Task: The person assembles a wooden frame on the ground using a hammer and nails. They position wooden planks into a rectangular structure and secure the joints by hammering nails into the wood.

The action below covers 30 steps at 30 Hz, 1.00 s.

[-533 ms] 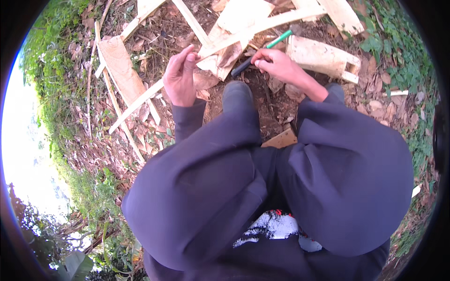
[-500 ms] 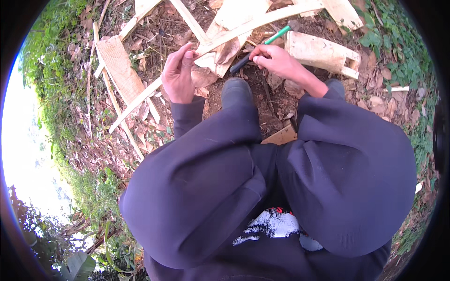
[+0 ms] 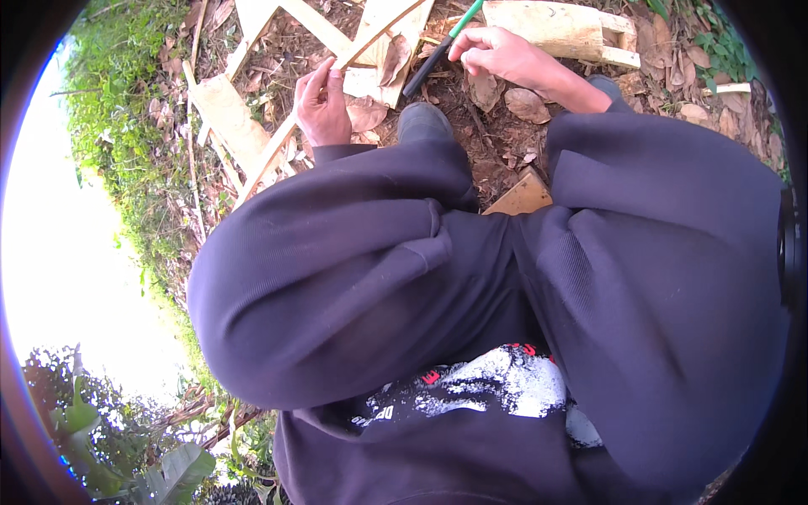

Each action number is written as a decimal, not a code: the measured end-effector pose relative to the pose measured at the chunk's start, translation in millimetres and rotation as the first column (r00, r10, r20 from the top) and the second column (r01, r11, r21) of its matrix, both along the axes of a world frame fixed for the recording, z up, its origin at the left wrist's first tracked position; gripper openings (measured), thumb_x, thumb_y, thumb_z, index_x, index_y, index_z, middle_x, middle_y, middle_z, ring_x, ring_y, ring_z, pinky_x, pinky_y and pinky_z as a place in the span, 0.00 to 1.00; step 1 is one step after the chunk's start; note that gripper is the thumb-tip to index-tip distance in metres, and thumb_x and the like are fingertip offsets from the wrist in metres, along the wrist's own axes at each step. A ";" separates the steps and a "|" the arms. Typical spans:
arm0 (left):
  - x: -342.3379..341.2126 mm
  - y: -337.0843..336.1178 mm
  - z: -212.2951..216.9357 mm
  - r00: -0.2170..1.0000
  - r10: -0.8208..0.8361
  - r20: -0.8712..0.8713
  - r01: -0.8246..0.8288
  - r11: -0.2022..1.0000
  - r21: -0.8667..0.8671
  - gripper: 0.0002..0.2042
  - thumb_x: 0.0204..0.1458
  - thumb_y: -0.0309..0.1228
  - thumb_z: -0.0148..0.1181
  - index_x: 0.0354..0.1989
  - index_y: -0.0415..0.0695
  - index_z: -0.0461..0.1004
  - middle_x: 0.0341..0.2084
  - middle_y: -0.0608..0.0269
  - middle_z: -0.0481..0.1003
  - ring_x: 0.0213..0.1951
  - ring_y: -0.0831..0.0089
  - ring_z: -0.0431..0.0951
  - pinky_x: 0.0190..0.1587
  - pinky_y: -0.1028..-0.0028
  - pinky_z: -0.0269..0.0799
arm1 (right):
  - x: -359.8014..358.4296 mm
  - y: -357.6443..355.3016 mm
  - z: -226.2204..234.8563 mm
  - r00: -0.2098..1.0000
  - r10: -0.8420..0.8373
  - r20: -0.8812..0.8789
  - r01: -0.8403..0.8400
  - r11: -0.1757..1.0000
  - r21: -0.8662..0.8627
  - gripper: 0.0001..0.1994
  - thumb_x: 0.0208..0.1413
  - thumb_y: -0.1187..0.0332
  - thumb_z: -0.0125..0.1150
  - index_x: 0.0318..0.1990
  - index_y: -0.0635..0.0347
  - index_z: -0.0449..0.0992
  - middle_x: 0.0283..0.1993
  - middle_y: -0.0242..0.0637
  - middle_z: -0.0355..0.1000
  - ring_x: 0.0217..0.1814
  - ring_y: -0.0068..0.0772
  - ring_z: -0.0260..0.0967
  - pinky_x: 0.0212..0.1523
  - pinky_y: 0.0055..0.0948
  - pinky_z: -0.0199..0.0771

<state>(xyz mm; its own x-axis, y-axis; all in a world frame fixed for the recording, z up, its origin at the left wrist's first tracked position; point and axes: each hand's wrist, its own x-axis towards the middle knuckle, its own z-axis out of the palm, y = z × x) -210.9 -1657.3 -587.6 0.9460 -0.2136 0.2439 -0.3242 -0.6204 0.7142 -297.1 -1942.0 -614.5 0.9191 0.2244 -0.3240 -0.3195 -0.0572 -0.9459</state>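
My left hand [image 3: 323,108] is over a long thin wooden strip [image 3: 376,36], its fingers curled and the thumb close against them. What, if anything, lies in that grip is hidden. Beside the black end of a green-and-black handled tool [image 3: 430,67] is my right hand [image 3: 518,63], its fingers bent loosely and parted, with no object visible between them. That tool leans diagonally near a pale board [image 3: 364,82]; its far end is cut off by the upper edge of the picture.
A pale wooden block with a notched end [image 3: 547,27] lies at the far right. Further boards, one a wide plank [image 3: 239,126], lie crossed at the left. A wooden piece [image 3: 522,195] sits between my legs. Dry leaves [image 3: 528,105] cover the soil, with grass [image 3: 126,143] at the left.
The view has shifted, so the boards and handled tool appear higher, the tool's far end now out of the picture. Both hands stay near the same things, their fingers similarly bent.
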 end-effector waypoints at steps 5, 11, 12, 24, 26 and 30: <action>-4.2 1.6 -5.6 0.987 0.036 0.157 -0.055 0.992 0.116 0.07 0.52 0.28 0.66 0.36 0.43 0.74 0.27 0.63 0.77 0.29 0.73 0.78 0.34 0.71 0.72 | -3.8 3.1 4.0 0.998 0.029 0.064 -0.030 0.999 0.021 0.11 0.57 0.71 0.48 0.45 0.60 0.74 0.27 0.24 0.67 0.30 0.15 0.62 0.33 0.20 0.63; -3.5 -4.9 -20.0 0.944 -0.074 0.322 -0.008 0.969 0.247 0.05 0.49 0.26 0.66 0.32 0.42 0.77 0.31 0.62 0.75 0.38 0.65 0.74 0.44 0.66 0.70 | -10.7 -8.6 9.0 0.997 -0.016 0.076 0.013 0.999 0.036 0.11 0.58 0.70 0.49 0.44 0.60 0.75 0.26 0.25 0.67 0.29 0.14 0.63 0.30 0.19 0.61; -4.7 -4.2 -14.8 0.929 -0.075 0.363 -0.023 0.966 0.259 0.04 0.48 0.26 0.67 0.31 0.42 0.78 0.32 0.62 0.75 0.39 0.64 0.73 0.45 0.65 0.69 | -13.7 -10.8 17.3 0.998 -0.025 0.062 0.022 0.999 0.042 0.11 0.58 0.70 0.49 0.44 0.60 0.75 0.26 0.25 0.67 0.28 0.14 0.62 0.30 0.18 0.61; 9.1 1.7 -18.6 0.936 -0.120 0.331 0.038 0.969 0.243 0.06 0.47 0.29 0.69 0.31 0.43 0.79 0.37 0.61 0.73 0.44 0.62 0.72 0.50 0.63 0.67 | -24.4 -20.4 25.9 0.994 -0.075 0.081 0.071 0.996 0.052 0.11 0.58 0.70 0.48 0.44 0.59 0.75 0.27 0.23 0.65 0.27 0.12 0.58 0.26 0.15 0.55; 9.5 2.4 -22.9 0.938 -0.106 0.329 0.032 0.975 0.221 0.06 0.48 0.30 0.69 0.31 0.44 0.79 0.37 0.61 0.73 0.44 0.62 0.72 0.50 0.63 0.66 | -25.1 -20.7 36.8 0.996 -0.065 0.063 0.060 0.996 0.072 0.10 0.57 0.71 0.50 0.43 0.62 0.75 0.25 0.26 0.67 0.27 0.15 0.61 0.28 0.18 0.60; 10.7 4.7 -23.5 0.926 -0.139 0.351 0.057 0.970 0.234 0.06 0.48 0.31 0.68 0.31 0.45 0.79 0.36 0.62 0.74 0.43 0.63 0.72 0.50 0.64 0.65 | -24.6 -19.9 40.5 0.997 -0.053 0.059 0.048 0.995 0.083 0.09 0.57 0.73 0.51 0.43 0.64 0.74 0.25 0.27 0.68 0.26 0.16 0.62 0.28 0.18 0.61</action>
